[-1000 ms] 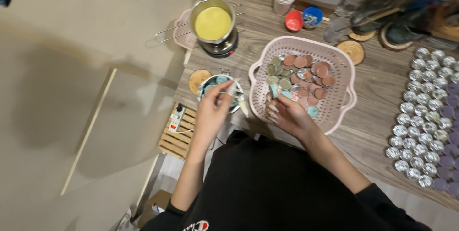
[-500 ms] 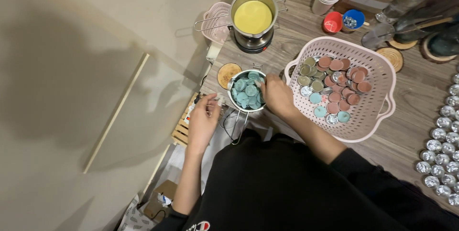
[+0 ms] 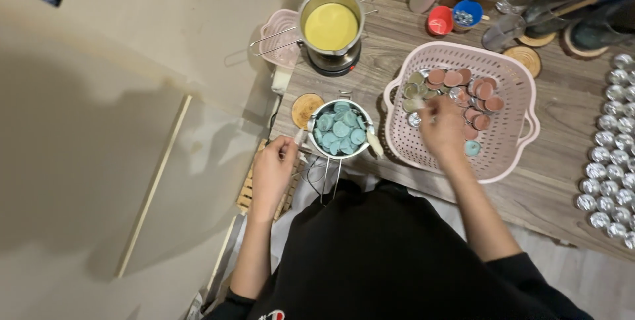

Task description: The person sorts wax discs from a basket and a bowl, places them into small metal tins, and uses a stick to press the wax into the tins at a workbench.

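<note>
Right hand [image 3: 442, 129] reaching into pink perforated plastic basket [image 3: 509, 78] of round wax discs, fingers' state unclear. Left hand [image 3: 272, 171] curled loosely near small metal pot of teal discs [image 3: 340, 128].

The right hand [image 3: 442, 128] covers several wax discs inside the pink basket [image 3: 522, 88], its fingertips blurred. Rows of foil cups [image 3: 605, 161] run off the right edge; whether the left hand [image 3: 272, 173] pinches anything cannot be told.

Basket [image 3: 512, 154] sits centre on the table [image 3: 562, 181], discs [image 3: 473, 98] in it. Small pot [image 3: 340, 129] just left of basket, coaster [image 3: 306, 109] at its left. Larger pot [image 3: 330, 25] on a burner, far behind. Foil cups [image 3: 608, 174] well right.
</note>
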